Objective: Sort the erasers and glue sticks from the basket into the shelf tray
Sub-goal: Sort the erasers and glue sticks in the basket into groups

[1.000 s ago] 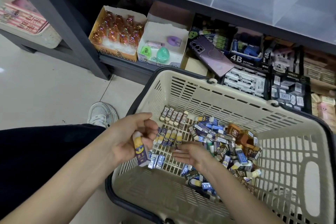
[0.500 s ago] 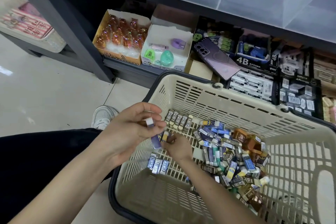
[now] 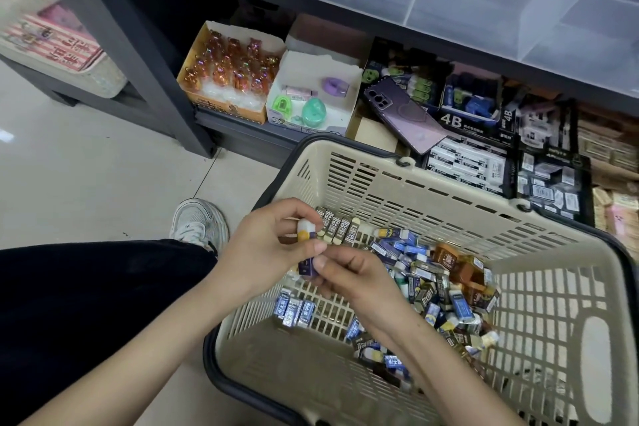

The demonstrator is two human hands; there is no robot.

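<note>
- Over the near left corner of a beige slatted basket (image 3: pixel 397 183), both bare hands meet just above its floor.
- The left hand (image 3: pixel 266 252) is curled around a small stack of erasers (image 3: pixel 306 252): a white and yellow end shows at the top near the fingertips, and a purple sleeve pokes out below by the thumb.
- The right hand (image 3: pixel 349 273) reaches in from the lower right, its thumb and forefinger pinched on the lower, purple end of that same stack, so both hands touch it.
- On the basket floor just beyond the hands, a neat row of brown 2B erasers (image 3: pixel 337 227) lies side by side.
- Nearer the viewer, below the hands, three blue-wrapped erasers (image 3: pixel 294 308) lie in a short row.
- To the right, a loose heap of mixed erasers (image 3: pixel 439 290) in blue, black, brown and orange wrappers fills the middle of the basket; I cannot tell whether any of them are glue sticks.
- Beyond the basket, a low shelf (image 3: pixel 242 135) holds open display boxes, including black boxes marked 4B (image 3: pixel 477 121).
- A purple phone (image 3: pixel 404 114) lies tilted across those boxes.
- Further left on that shelf sit a box of orange trinkets (image 3: pixel 228 69) and a white box (image 3: pixel 311 93) with a few pastel items.
- Above, at top right, a clear plastic tray (image 3: pixel 466 0) with dividers juts out from the shelf.
- A grey sneaker (image 3: pixel 198 223) rests on the tiled floor left of the basket.
</note>
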